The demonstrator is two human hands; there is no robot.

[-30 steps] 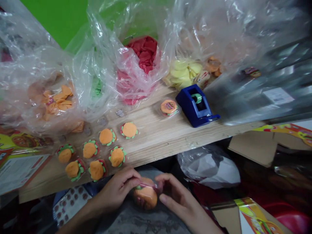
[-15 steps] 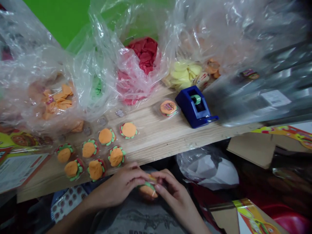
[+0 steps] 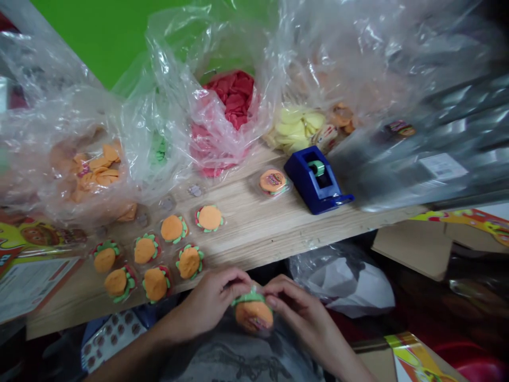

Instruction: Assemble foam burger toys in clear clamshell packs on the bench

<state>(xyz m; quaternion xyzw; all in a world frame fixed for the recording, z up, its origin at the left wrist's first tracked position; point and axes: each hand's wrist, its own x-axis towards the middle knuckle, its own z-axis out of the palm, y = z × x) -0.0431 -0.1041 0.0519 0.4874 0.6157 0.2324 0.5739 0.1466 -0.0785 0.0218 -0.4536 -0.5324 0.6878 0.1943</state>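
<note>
Between my two hands, just off the table's front edge, is a toy burger in a clear plastic pack (image 3: 254,315); its orange bun and green frill show through. My left hand (image 3: 217,297) pinches the pack's upper left edge, and the fingers of my right hand (image 3: 290,302) are closed on its upper right edge. On the table to the left lie several open burgers (image 3: 189,261) with orange tops and green and red layers. One packed burger with a printed label (image 3: 273,182) sits beside a blue tape dispenser (image 3: 316,180).
Along the back stand clear bags of red pieces (image 3: 238,95), yellow discs (image 3: 298,124), orange pieces (image 3: 101,170) and green pieces (image 3: 161,148). Plastic packaging (image 3: 397,164) covers the table's right end. Below the edge are a cardboard box (image 3: 413,249) and a sticker sheet (image 3: 111,339).
The packed burger in my hands has tipped, so more of its orange bun and printed label faces me. My hands have stayed at the table's edge, and the view has shifted slightly.
</note>
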